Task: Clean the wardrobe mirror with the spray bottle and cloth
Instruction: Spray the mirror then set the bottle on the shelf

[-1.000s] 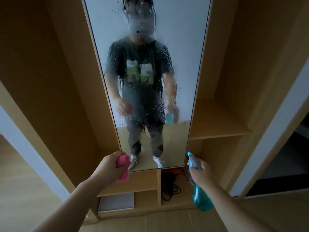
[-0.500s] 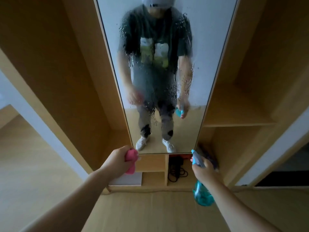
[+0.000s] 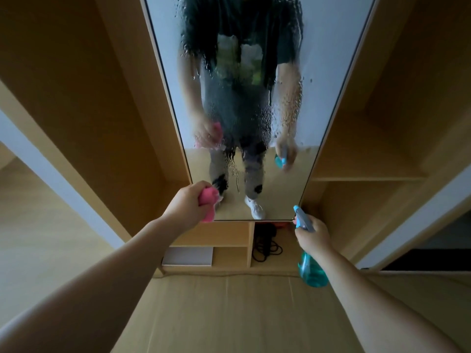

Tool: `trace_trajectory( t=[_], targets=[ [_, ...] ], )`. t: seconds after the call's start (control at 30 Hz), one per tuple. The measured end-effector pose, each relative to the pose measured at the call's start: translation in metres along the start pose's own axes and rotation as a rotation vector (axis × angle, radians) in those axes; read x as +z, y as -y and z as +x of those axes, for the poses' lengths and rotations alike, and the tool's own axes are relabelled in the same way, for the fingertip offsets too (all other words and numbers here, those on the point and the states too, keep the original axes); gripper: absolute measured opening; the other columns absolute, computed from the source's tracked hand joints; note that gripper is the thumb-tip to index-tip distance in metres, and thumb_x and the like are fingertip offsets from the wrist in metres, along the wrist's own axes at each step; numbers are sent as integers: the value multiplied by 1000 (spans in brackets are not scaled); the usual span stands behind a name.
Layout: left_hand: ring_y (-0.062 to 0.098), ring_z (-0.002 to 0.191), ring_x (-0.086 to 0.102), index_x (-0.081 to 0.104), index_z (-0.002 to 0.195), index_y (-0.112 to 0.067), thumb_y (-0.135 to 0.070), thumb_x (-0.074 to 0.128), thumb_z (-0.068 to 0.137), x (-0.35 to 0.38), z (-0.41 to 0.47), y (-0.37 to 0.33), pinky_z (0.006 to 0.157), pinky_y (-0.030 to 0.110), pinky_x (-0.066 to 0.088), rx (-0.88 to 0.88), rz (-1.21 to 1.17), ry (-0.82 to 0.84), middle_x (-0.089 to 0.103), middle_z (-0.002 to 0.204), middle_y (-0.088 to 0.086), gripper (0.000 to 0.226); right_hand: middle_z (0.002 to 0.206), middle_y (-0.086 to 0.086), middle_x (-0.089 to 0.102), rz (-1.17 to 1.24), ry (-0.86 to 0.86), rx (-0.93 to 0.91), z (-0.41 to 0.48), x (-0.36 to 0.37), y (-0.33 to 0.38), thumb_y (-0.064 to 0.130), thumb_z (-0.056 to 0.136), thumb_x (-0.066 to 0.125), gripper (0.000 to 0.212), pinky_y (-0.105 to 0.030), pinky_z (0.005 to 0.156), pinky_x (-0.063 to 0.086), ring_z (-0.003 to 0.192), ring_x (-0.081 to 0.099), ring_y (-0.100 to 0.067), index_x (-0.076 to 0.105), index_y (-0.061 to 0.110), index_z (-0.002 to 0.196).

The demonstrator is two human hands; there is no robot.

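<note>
My left hand (image 3: 187, 201) is fisted round the pink cloth (image 3: 207, 203), bunched up at the mirror (image 3: 328, 72)'s lower left corner; can't tell if it touches the glass. My right hand (image 3: 312, 235) grips the teal spray bottle (image 3: 312, 272) by its neck, just off the mirror's lower right corner, fingers hiding the trigger. Droplets blur the middle of the glass, and the mirror's top is cut off. Below the mirror, a dark tangle of cord (image 3: 266, 244) sits in a cubby, hard to make out.
</note>
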State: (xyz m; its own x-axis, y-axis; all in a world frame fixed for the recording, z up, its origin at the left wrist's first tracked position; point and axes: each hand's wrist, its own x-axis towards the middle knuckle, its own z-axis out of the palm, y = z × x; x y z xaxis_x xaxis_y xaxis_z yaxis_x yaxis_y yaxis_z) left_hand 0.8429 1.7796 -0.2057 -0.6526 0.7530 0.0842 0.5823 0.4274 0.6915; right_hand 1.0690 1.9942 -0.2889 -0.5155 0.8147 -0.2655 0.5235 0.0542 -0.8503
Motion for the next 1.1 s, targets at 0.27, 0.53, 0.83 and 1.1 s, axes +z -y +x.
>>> trace_trajectory(
  t=[0.27, 0.53, 0.83, 1.1],
  targets=[
    [-1, 85, 58, 56, 101, -36, -14, 69, 82, -2, -2, 2, 61, 12, 45, 9, 8, 11, 61, 95, -15, 32, 84, -8, 60, -67, 22, 17, -2, 7, -13, 8, 88, 56, 12, -26, 58, 42, 71, 57, -19, 61, 16, 95],
    [1, 88, 57, 57, 101, -38, -12, 70, 80, -16, -18, 23, 64, 16, 47, -34, 7, -7, 60, 96, -17, 35, 91, 17, 61, -136, 141, -64, -11, 44, 2, 9, 82, 54, 29, -26, 75, 45, 87, 58, -8, 62, 34, 94],
    [5, 88, 60, 57, 99, -38, -15, 72, 79, -36, -34, 45, 70, 25, 53, -68, -1, -41, 62, 96, -14, 34, 75, 0, 62, -157, 179, -108, -14, 89, 13, 9, 80, 54, 10, -22, 58, 41, 69, 59, -18, 62, 14, 80],
    [4, 88, 59, 58, 101, -35, -17, 72, 80, -52, -40, 47, 70, 25, 55, -32, 24, -47, 61, 95, -15, 31, 68, 5, 57, -100, 228, -135, -29, 93, 41, 13, 71, 48, 21, -22, 52, 40, 56, 53, -8, 61, 28, 78]
  ],
)
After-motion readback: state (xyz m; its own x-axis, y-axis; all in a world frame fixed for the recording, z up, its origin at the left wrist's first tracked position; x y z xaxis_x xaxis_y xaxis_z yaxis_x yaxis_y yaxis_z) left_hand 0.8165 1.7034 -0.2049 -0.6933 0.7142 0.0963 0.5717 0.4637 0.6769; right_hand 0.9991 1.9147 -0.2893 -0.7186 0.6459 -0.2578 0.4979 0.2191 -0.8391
